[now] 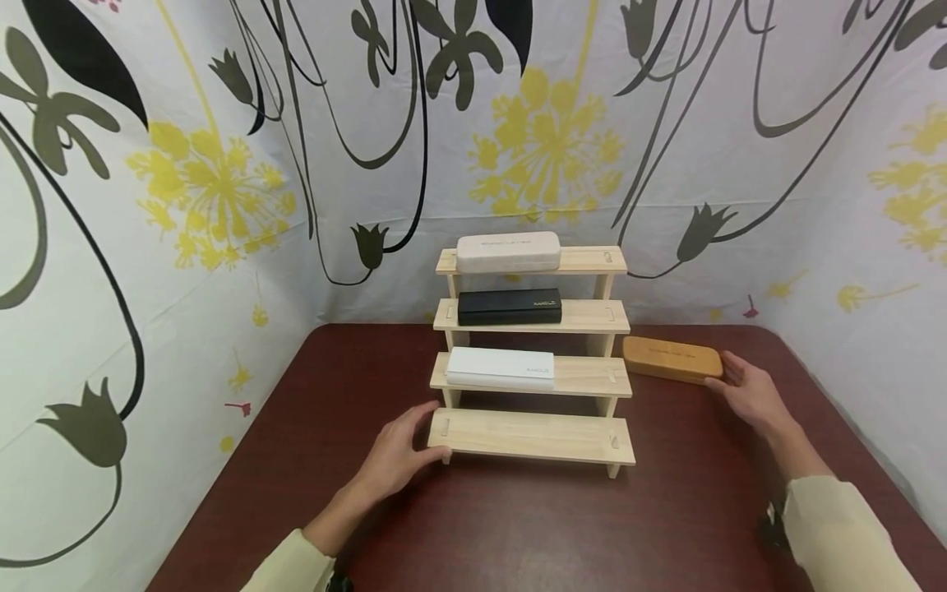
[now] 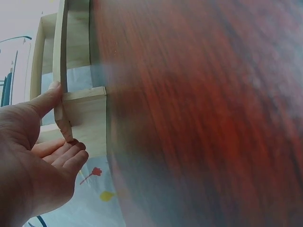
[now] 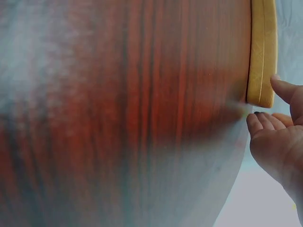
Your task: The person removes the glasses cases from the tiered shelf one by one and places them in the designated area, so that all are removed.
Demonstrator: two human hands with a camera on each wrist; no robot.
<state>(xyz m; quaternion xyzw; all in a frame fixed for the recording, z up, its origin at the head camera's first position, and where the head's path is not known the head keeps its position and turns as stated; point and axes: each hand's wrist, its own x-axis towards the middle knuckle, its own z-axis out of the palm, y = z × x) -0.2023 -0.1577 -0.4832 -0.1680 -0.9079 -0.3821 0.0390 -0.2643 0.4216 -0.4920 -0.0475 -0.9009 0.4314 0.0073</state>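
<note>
"Where did the tan case [image 1: 669, 359] lie?"

"On the table [image 1: 592, 530], its left end just beside the right side of the rack [image 1: 584, 367]. Its right end was at the right hand [image 1: 750, 395], between thumb and fingers."

"Did that hand grip it?"

"I couldn't tell. The thumb touched the case and the fingers were bent close to its end, but the right wrist view showed the near fingertips just past it, with no clear pinch."

"And the left hand [image 1: 395, 448]?"

"Plainer: it pinched the left end of the lowest step [image 1: 528, 436], thumb on one side, fingers curled on the other."

"How were the arms held?"

"Wide apart. The right forearm slanted forward and inward; the left one slanted in toward the rack's front corner. Both wrists were bare beyond pale sleeves [image 1: 839, 530]."

"Anything on the rack?"

"Three cases, all left of centre: a cream case [image 1: 508, 252] on the top step, a black case [image 1: 510, 307] on the second, a white case [image 1: 499, 368] on the third. The lowest step was bare."
</note>
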